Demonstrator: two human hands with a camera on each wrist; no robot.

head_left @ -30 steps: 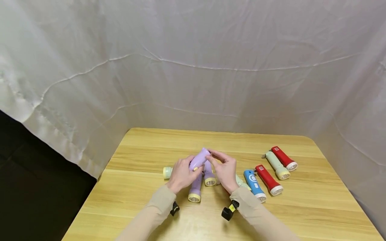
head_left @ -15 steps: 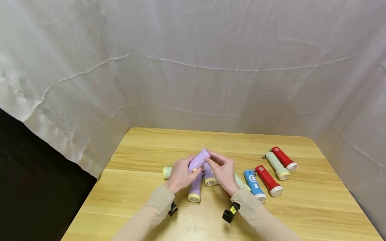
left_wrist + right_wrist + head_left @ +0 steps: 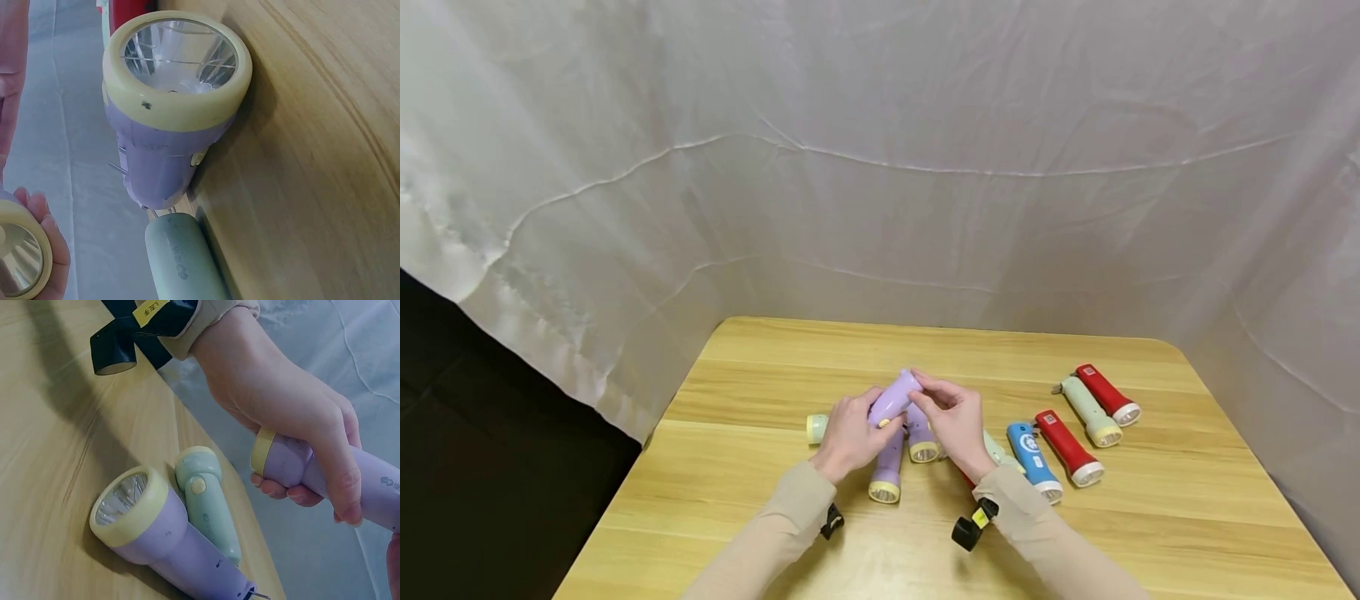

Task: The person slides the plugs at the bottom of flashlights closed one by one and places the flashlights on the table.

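A purple flashlight (image 3: 895,400) with a yellow head ring is held up at a tilt over the table. My left hand (image 3: 855,433) grips it round the head end, fingers wrapped about the ring in the right wrist view. At its tail end, the thumb and fingers of my right hand (image 3: 958,421) pinch it. Beneath the hands lie two more purple flashlights, the nearer one (image 3: 887,475) and the farther one (image 3: 921,442). A pale green flashlight (image 3: 212,512) lies beside the nearer one, mostly hidden by my left hand in the head view.
Right of my hands lie a blue flashlight (image 3: 1033,458), a red flashlight (image 3: 1067,446), a green flashlight (image 3: 1090,408) and another red flashlight (image 3: 1105,392). A green flashlight (image 3: 1000,454) shows partly behind my right wrist. Grey curtains (image 3: 880,217) surround the wooden table (image 3: 760,367).
Almost nothing differs. Both hands keep hold of the purple flashlight, with only a slight shift to the left since the oldest frame.
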